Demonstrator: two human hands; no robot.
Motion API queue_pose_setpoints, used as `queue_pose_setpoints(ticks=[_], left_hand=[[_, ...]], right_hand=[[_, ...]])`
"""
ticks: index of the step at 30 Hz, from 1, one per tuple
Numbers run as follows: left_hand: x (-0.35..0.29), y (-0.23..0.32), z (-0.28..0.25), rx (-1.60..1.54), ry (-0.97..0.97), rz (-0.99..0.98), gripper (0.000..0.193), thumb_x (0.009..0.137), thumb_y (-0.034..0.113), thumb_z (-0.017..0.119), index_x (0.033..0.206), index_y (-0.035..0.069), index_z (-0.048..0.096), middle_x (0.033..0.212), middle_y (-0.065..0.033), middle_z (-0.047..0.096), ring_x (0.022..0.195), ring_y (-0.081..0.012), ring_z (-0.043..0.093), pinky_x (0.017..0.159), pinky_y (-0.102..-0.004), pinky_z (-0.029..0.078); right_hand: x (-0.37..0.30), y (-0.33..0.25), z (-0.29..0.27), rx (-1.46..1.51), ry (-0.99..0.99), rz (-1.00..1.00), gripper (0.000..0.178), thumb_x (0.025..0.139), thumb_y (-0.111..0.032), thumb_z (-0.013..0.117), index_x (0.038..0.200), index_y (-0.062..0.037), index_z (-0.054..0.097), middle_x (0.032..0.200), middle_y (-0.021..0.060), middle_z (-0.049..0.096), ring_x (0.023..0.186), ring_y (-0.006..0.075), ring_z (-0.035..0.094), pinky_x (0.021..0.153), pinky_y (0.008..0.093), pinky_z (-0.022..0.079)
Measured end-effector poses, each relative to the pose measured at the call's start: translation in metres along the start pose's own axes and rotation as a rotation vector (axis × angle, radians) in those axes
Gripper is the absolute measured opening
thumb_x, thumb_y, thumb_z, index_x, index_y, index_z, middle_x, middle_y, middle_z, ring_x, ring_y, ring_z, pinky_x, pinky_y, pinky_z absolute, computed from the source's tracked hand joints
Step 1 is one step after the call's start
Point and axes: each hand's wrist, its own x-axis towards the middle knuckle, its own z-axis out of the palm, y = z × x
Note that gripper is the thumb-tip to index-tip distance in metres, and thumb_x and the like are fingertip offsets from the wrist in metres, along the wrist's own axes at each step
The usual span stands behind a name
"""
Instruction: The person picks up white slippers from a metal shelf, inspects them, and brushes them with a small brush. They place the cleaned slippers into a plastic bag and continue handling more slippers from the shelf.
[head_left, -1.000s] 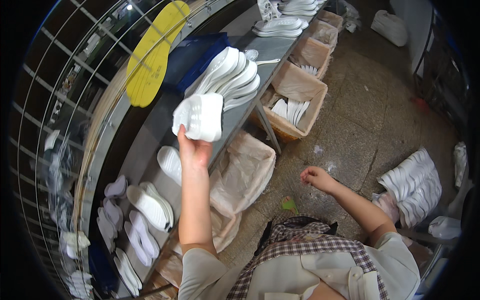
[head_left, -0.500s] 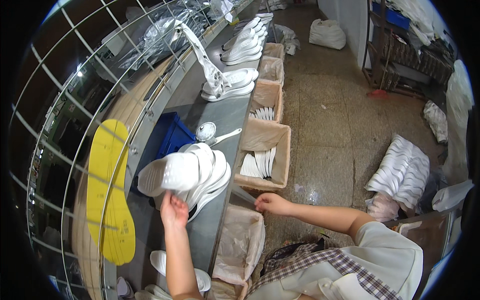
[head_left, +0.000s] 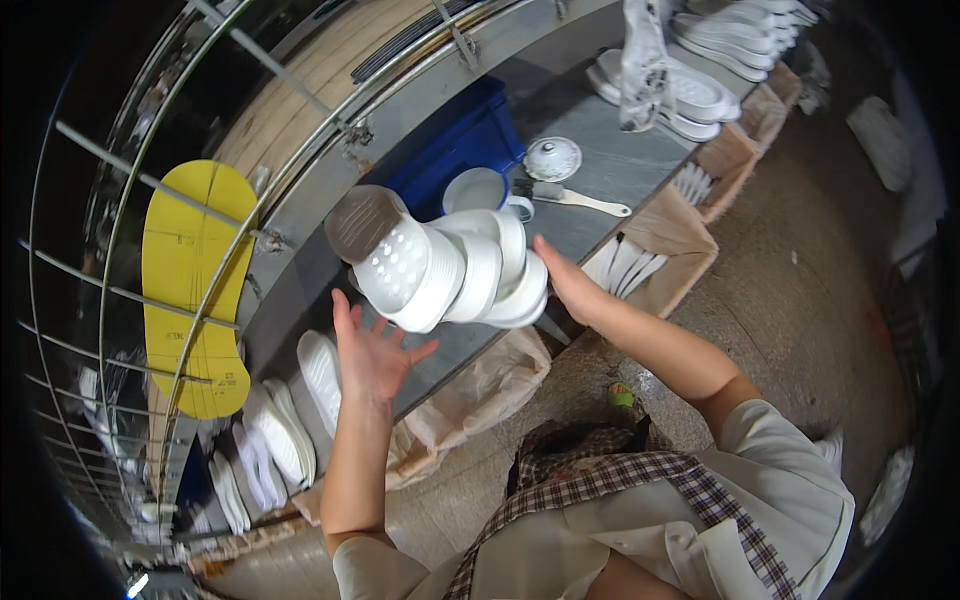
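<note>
Your left hand (head_left: 372, 352) sits with fingers spread just below the stack of white soles (head_left: 445, 268) on the grey worktop (head_left: 600, 190), while your right hand (head_left: 568, 285) presses its right end, fingers together.

A stack of shoe soles (head_left: 455, 268) is lying on the tabletop (head_left: 600, 170), sitting between the left hand (head_left: 372, 352) below it and the right hand (head_left: 568, 284) at its right. Behind the stack a cup (head_left: 478, 190) is standing, with a lid (head_left: 552, 158) and a brush (head_left: 572, 196) lying to its right. Boxes (head_left: 668, 250) are hanging along the tabletop's front edge, holding more soles.
</note>
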Motion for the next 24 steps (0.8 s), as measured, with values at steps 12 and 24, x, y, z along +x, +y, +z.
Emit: queue_pose_setpoints(ticks=[12,24], left_hand=[[-0.008,0.022,-0.032,0.037,-0.185,-0.148,0.039,0.077,0.013,0.048,0.110,-0.007,0.053,0.097,-0.0190,0.065,0.082,-0.0286,0.066,0.076,-0.0387,0.056],[-0.149,-0.080,-0.126,-0.038,-0.164,-0.087,0.080,0.059,0.007,0.058,0.133,-0.005,0.031,0.108,-0.0238,0.056,0.091,-0.0330,0.063,0.077,-0.0359,0.058]], right_hand=[[-0.013,0.069,0.008,0.190,-0.061,0.382,0.061,0.090,-0.041,0.055,0.128,0.0032,0.038,0.121,0.0148,0.051,0.113,0.0212,0.049,0.095,0.0354,0.040],[-0.132,0.102,0.031,0.116,-0.266,0.287,0.068,0.076,-0.006,0.069,0.132,-0.0010,0.031,0.124,0.0146,0.046,0.117,0.0241,0.046,0.100,0.0361,0.039]])
